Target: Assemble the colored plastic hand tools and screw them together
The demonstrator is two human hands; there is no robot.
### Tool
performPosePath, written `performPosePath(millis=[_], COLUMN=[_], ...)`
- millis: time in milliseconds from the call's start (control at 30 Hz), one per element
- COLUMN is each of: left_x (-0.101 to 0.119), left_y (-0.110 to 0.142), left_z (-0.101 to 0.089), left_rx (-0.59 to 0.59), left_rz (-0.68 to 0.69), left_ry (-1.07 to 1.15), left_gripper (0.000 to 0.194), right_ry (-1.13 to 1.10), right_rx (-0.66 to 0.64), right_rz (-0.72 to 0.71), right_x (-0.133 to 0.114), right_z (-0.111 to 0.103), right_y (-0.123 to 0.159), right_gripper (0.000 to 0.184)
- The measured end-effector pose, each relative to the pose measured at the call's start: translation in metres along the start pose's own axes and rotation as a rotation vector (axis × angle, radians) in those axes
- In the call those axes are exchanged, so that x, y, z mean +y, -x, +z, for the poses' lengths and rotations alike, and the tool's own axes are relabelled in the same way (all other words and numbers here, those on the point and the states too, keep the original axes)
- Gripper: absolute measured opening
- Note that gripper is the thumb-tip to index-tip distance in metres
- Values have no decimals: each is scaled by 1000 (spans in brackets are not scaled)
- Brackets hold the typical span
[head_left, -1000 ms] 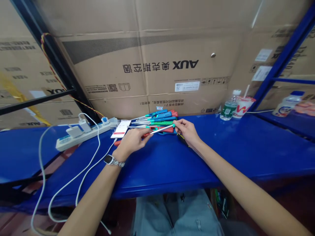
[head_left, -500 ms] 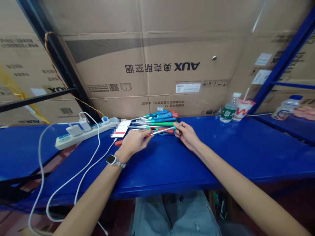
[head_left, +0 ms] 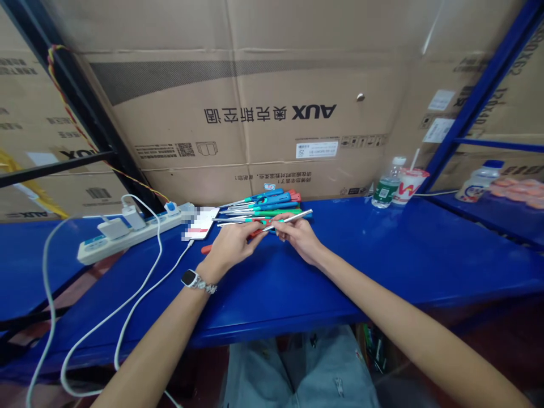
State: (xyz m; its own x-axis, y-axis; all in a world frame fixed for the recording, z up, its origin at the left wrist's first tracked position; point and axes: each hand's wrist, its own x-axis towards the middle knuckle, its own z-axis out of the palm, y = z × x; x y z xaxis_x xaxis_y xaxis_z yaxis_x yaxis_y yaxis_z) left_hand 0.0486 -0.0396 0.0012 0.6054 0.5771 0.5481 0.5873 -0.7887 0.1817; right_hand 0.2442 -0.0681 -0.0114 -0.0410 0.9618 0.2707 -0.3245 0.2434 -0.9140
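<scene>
A long-nosed gas lighter lies across both hands, its metal tube (head_left: 300, 216) pointing right and slightly up. My left hand (head_left: 232, 243) is closed round its red handle, and the handle's red end (head_left: 206, 249) shows behind the palm. My right hand (head_left: 297, 235) pinches the lighter with fingers and thumb near where the tube meets the handle. Just behind the hands lies a pile of similar lighters (head_left: 276, 199) with blue, green and red handles, tubes mostly pointing left. My hands hide part of the pile.
A phone (head_left: 203, 222) lies left of the pile, beside a white power strip (head_left: 140, 233) with plugs and loose cables. To the right stand a green-labelled water bottle (head_left: 386, 184), a lidded cup (head_left: 410, 186) and another bottle (head_left: 480, 182). Cardboard (head_left: 263, 85) backs the blue table (head_left: 382, 255).
My right hand has moved left along the metal tube, from its far end to near the handle. My left hand keeps its hold. The view has shifted slightly.
</scene>
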Motion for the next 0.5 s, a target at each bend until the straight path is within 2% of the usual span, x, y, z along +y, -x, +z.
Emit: performPosePath(millis=[167,267,333,500], left_x=[-2,4,9,15], left_y=[4,5,4,3], left_z=[-2,-2,-2,-2], left_rx=[-20,-23,-51,-90], left_rz=[-42,-62,-73,-108], left_ry=[42,60,30,-23], left_gripper=[28,71,89,92], right_ry=[86,191,233,262], right_rx=[19,-4,2,9], right_rz=[-71,-66,-66,-97], right_x=[2,9,14,19], right_z=[-3,4,8,14], right_y=[5,7,8,8], right_gripper=[37,39,43,47])
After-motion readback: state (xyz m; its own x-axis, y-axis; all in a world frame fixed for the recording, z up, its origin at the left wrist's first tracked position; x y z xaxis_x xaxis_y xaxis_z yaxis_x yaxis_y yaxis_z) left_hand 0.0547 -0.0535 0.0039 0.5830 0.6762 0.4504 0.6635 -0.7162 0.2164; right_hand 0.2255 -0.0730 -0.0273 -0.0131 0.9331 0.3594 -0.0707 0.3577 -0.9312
